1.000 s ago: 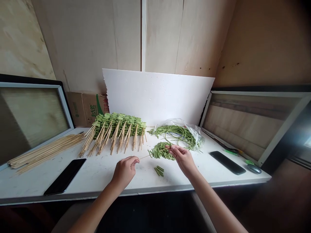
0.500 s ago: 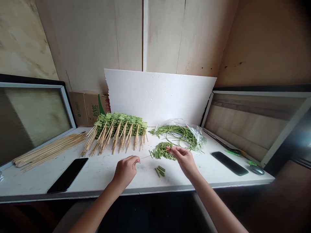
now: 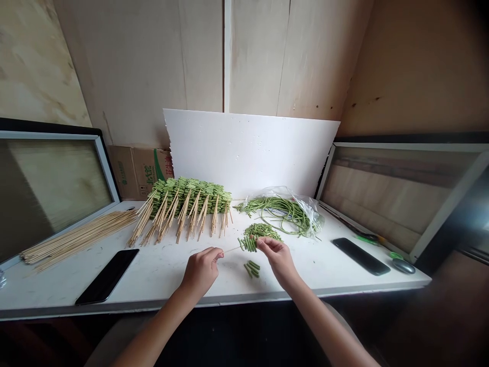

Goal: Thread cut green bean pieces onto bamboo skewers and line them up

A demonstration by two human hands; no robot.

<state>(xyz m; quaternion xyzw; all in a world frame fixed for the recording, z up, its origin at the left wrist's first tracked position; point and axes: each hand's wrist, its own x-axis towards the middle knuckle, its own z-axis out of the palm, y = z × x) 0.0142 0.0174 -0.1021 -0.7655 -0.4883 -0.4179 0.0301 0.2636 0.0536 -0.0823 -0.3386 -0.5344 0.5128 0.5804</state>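
My left hand (image 3: 202, 270) is closed in a pinch on the bare end of a thin bamboo skewer (image 3: 231, 250). A row of short cut long bean pieces (image 3: 249, 244) is threaded crosswise on that skewer. At the row's right end, my right hand (image 3: 277, 257) has its thumb and fingertips pinched on the last bean piece; the skewer's tip is hidden there. Behind the skewer lies a pile of cut bean pieces (image 3: 265, 231). Several loose pieces (image 3: 252, 268) lie on the white table just below the skewer.
Filled bean skewers (image 3: 187, 196) are stacked at the back left, sticks toward me. Bare skewers (image 3: 80, 237) and a black phone (image 3: 107, 276) lie left. Uncut long beans in a plastic bag (image 3: 282, 210) lie behind; another phone (image 3: 361, 256) and a mouse (image 3: 403, 265) lie right.
My right hand has moved slightly left and down, from the skewer's tip end to against the threaded bean pieces. My left hand has shifted slightly right, still holding the skewer.
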